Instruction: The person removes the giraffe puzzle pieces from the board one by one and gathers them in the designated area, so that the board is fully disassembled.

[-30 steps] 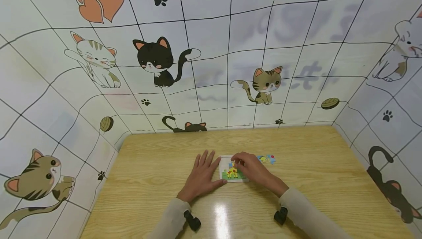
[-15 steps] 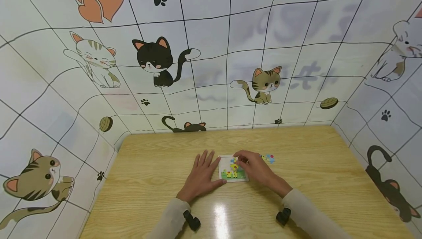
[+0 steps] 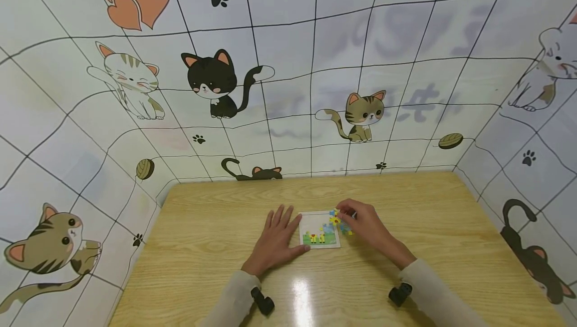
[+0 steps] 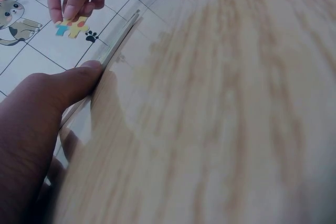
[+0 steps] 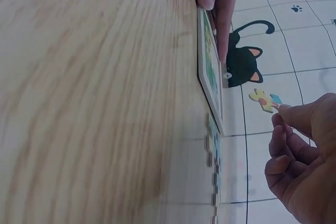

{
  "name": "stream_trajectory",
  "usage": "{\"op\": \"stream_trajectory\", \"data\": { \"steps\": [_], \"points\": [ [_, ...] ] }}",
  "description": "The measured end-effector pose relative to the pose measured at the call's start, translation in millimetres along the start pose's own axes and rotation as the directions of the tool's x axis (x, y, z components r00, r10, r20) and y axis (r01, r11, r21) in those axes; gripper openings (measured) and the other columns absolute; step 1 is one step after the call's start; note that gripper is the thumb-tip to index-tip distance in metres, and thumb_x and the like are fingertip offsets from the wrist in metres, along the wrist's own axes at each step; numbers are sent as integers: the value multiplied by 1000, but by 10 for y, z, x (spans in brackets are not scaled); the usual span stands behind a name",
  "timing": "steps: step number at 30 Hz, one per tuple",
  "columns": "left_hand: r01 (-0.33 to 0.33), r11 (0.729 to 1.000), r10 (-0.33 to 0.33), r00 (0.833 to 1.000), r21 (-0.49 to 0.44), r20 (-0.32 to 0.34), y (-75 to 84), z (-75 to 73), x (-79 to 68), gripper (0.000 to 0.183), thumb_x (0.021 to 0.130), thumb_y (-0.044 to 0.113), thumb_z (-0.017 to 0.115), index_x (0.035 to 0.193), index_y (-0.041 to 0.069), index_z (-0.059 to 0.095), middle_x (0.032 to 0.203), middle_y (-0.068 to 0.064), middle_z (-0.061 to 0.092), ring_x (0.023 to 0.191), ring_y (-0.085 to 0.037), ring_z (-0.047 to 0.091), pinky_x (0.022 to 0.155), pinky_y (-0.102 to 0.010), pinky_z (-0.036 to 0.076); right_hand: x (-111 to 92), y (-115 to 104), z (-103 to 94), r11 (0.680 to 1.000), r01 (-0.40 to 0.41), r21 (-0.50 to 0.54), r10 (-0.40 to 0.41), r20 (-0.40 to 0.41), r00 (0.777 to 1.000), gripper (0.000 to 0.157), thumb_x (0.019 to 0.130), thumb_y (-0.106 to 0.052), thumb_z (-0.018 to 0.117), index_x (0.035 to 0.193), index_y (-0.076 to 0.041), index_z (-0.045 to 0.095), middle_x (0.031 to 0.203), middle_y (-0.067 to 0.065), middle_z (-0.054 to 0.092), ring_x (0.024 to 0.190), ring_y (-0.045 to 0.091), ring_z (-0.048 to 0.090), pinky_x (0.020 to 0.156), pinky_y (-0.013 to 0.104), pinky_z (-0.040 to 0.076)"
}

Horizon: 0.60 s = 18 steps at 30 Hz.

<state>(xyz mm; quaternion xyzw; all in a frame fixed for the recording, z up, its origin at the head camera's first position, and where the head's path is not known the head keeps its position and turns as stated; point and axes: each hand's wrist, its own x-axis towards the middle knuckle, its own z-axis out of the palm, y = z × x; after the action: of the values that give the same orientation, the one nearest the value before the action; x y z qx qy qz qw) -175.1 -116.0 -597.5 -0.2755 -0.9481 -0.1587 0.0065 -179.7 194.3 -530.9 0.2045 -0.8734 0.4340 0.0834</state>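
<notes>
A small puzzle board [image 3: 311, 222] with a white rim lies on the table. Joined green, blue and yellow pieces [image 3: 319, 238] fill its lower part. My left hand [image 3: 275, 239] rests along the board's left side with fingers straight and spread, thumb at the lower edge. Over the board's right edge, my right hand [image 3: 367, 224] pinches a yellow and blue jigsaw piece [image 5: 266, 99] with red-orange spots between thumb and fingers. The left wrist view shows that piece held up off the table, tilted. Loose jigsaw pieces [image 5: 215, 150] lie beside the board, partly hidden under my right hand in the head view.
The wooden table [image 3: 216, 217] meets a white wall [image 3: 288, 91] with cat drawings and a black grid at its far edge. Similar panels close in the left and right sides. Each sleeve carries a black wrist camera [image 3: 263, 302].
My right hand has moved right and slightly up from over the board's middle, taking the yellow and blue jigsaw piece with it. My left hand stays in place.
</notes>
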Motion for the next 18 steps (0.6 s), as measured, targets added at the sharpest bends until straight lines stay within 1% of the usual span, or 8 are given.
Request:
{"op": "stream_trajectory", "data": {
  "steps": [8,11,13,18],
  "points": [
    [-12,1000,12,1000,7,-21,0,-10,-6,98,100,83,48,175,21,36,184,-11,18,171,-35,8,136,-60,6,-73,102,-161,998,-37,-45,34,-60,998,14,101,-2,79,113,-8,79,95,-2,78,82,13,70,70,28,58],
    [-19,1000,19,999,15,-31,-1,-13,-8,97,100,83,49,174,20,37,184,-12,20,171,-37,10,136,-62,9,-108,144,-213,997,-49,-59,45,-77,996,12,101,-2,79,111,-8,80,97,0,79,81,11,69,70,27,58],
    [-20,1000,21,999,20,-32,-3,-12,-9,97,100,83,49,174,20,38,184,-11,21,171,-37,11,136,-62,9,-133,171,-245,996,-57,-70,51,-83,995,11,101,-2,79,109,-9,80,97,1,80,81,11,69,70,27,58],
    [-21,1000,22,999,19,-24,-6,-8,-5,98,100,83,48,174,20,36,184,-11,19,171,-36,9,136,-62,9,-196,232,-312,994,-73,-82,66,-79,995,11,102,-1,78,109,-9,80,96,-1,79,80,17,71,70,27,58]
  ]
}}
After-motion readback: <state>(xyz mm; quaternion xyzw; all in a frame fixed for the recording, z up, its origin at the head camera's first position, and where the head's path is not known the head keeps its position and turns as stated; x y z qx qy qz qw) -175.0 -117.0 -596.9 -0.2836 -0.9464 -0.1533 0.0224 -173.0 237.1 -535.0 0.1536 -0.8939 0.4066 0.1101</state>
